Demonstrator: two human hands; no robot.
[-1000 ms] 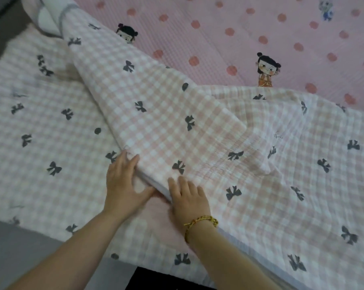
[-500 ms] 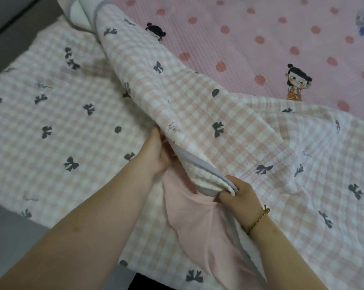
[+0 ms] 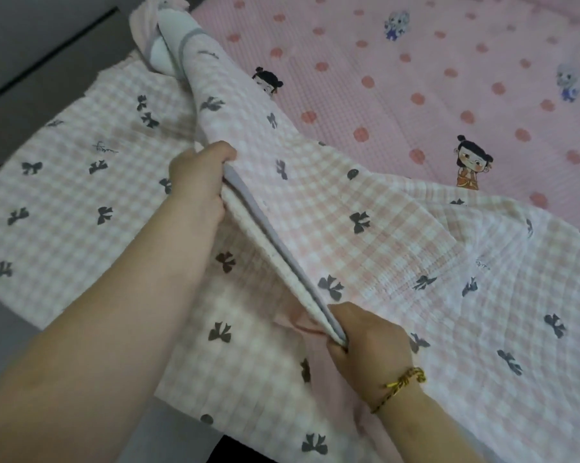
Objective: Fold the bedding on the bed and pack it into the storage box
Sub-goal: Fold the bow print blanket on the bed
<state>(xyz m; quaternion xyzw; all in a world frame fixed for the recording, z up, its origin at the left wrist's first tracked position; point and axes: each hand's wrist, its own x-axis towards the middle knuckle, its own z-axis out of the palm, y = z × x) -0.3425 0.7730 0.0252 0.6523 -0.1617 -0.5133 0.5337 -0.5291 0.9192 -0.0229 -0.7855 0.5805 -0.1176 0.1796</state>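
A pink-and-white checked quilt [image 3: 365,195] with dark bow prints lies across the bed, one part folded over another. Its grey-trimmed edge [image 3: 275,248] is lifted off the lower layer. My left hand [image 3: 198,182] grips that edge at its upper end. My right hand [image 3: 368,342], with a yellow woven bracelet at the wrist, grips the same edge lower down, near me. The edge runs taut between the two hands. The far corner of the quilt [image 3: 168,38] is bunched up at the top left. No storage box is in view.
A pink bed sheet [image 3: 432,78] with red dots and cartoon figures covers the bed behind the quilt. Grey floor [image 3: 31,45] shows along the left, beyond the bed's edge. A dark gap [image 3: 235,452] lies at the bottom.
Both hands went from lying flat on the fold to gripping its edge. They have lifted it and moved apart, the left hand sliding farther up, so the edge is now stretched between them.
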